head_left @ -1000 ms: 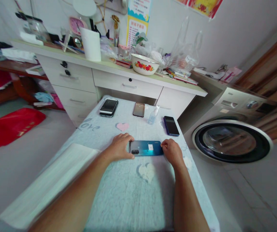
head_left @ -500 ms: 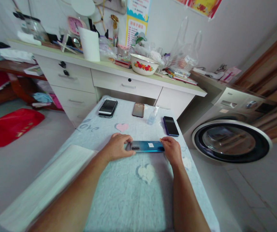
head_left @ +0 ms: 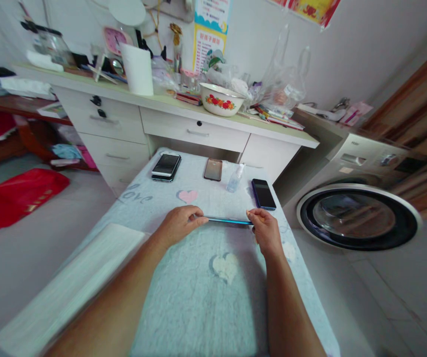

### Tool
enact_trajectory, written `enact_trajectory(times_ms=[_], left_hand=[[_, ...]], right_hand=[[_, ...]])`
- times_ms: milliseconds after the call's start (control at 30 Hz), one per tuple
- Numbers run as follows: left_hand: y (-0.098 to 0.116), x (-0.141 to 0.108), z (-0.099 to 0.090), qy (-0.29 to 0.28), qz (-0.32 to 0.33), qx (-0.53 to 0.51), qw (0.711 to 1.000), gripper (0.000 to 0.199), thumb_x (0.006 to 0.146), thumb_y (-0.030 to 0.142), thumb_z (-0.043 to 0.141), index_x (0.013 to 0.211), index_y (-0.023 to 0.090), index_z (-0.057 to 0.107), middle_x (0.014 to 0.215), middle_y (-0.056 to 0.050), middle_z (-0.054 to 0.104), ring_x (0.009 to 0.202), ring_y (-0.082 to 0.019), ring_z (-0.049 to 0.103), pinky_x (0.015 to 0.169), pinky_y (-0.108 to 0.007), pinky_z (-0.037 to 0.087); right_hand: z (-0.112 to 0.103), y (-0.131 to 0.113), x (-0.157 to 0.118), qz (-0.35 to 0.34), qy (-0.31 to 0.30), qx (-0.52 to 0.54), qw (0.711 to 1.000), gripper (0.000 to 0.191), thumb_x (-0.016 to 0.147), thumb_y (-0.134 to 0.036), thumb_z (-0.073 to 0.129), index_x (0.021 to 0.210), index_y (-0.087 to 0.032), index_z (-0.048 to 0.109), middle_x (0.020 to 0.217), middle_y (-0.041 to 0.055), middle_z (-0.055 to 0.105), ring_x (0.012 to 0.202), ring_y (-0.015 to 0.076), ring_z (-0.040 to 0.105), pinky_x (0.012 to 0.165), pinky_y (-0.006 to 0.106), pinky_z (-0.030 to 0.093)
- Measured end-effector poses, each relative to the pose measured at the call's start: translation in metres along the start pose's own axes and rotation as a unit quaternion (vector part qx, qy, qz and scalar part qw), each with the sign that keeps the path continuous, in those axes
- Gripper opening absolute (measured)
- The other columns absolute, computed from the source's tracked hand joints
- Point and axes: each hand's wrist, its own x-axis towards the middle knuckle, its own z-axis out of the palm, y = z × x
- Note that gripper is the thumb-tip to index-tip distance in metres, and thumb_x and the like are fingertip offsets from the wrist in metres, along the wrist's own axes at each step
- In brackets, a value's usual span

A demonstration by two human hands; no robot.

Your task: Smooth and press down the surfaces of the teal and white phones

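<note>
Head view: both hands grip one blue phone point(head_left: 230, 221), which is located between them, above or on the cloth-covered worktop point(head_left: 198, 307); contact with the cloth cannot be determined. The phone is turned edge-on, so that a narrow, bright blue long edge shows. The left hand point(head_left: 181, 224) holds the left end between thumb and fingers. The right hand point(head_left: 266, 230) pinches the right end with thumb and fingers.

Surrounding items, relative to the hands:

- Spray bottle point(head_left: 234, 180): upright, beyond the phone, nearer the right hand.
- Dark phone point(head_left: 264, 194): lying screen up, just beyond the right hand.
- Brown phone case point(head_left: 213, 169): lying flat, farther out, between the two hands in direction.
- Phone stack point(head_left: 166, 166): beyond the left hand and farther left; a white-edged phone is uppermost.
- White sheet point(head_left: 77, 282): left of the left hand, alongside the left forearm.
- Washing machine point(head_left: 354, 213): well apart, right of the right hand.
</note>
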Motion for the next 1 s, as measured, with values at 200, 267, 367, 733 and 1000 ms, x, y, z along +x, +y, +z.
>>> enact_trajectory(times_ms=[200, 267, 367, 733, 1000], left_hand=[[-0.001, 0.001, 0.002, 0.036, -0.008, -0.004, 0.999, 0.037, 0.087, 0.05, 0.047, 0.082, 0.018, 0.066, 0.075, 0.0, 0.065, 0.07, -0.015, 0.057, 0.065, -0.023, 0.038], [-0.001, 0.001, 0.003, 0.05, -0.012, -0.005, 0.999, 0.039, 0.088, 0.05, 0.044, 0.078, 0.018, 0.065, 0.072, 0.001, 0.063, 0.068, -0.014, 0.055, 0.064, -0.023, 0.037], [-0.002, 0.001, 0.004, 0.069, -0.029, 0.002, 0.997, 0.043, 0.089, 0.05, 0.041, 0.069, 0.017, 0.06, 0.062, 0.003, 0.055, 0.062, -0.012, 0.05, 0.06, -0.022, 0.033], [-0.005, 0.003, 0.008, 0.088, -0.062, -0.025, 0.994, 0.034, 0.088, 0.045, 0.044, 0.069, 0.019, 0.054, 0.058, 0.005, 0.05, 0.058, -0.011, 0.049, 0.057, -0.023, 0.032], [-0.013, 0.004, 0.015, 0.057, -0.063, -0.077, 0.993, 0.017, 0.078, 0.026, 0.049, 0.088, 0.019, 0.061, 0.076, 0.0, 0.064, 0.072, -0.015, 0.06, 0.067, -0.025, 0.043]], right_hand=[[-0.002, -0.008, -0.005, 0.036, -0.035, 0.024, 0.998, 0.032, 0.069, -0.048, 0.069, 0.076, -0.02, 0.056, 0.049, -0.0087, 0.041, 0.035, 0.0048, 0.028, 0.034, 0.02, 0.017], [-0.001, -0.009, -0.006, 0.045, -0.045, 0.036, 0.997, 0.032, 0.07, -0.048, 0.069, 0.077, -0.02, 0.055, 0.05, -0.009, 0.041, 0.035, 0.0046, 0.027, 0.033, 0.02, 0.016], [0.001, -0.008, -0.006, 0.054, -0.061, 0.057, 0.995, 0.031, 0.07, -0.047, 0.069, 0.078, -0.021, 0.054, 0.053, -0.0091, 0.042, 0.035, 0.0042, 0.027, 0.033, 0.019, 0.015], [0.01, -0.005, -0.005, -0.01, -0.011, 0.019, 1.0, 0.026, 0.074, -0.043, 0.065, 0.076, -0.019, 0.055, 0.053, -0.0082, 0.042, 0.039, 0.0053, 0.028, 0.039, 0.021, 0.02], [0.007, 0.009, -0.001, -0.063, 0.031, -0.072, 0.995, 0.03, 0.075, -0.049, 0.061, 0.076, -0.019, 0.06, 0.052, -0.0048, 0.049, 0.044, 0.0103, 0.039, 0.044, 0.023, 0.029]])
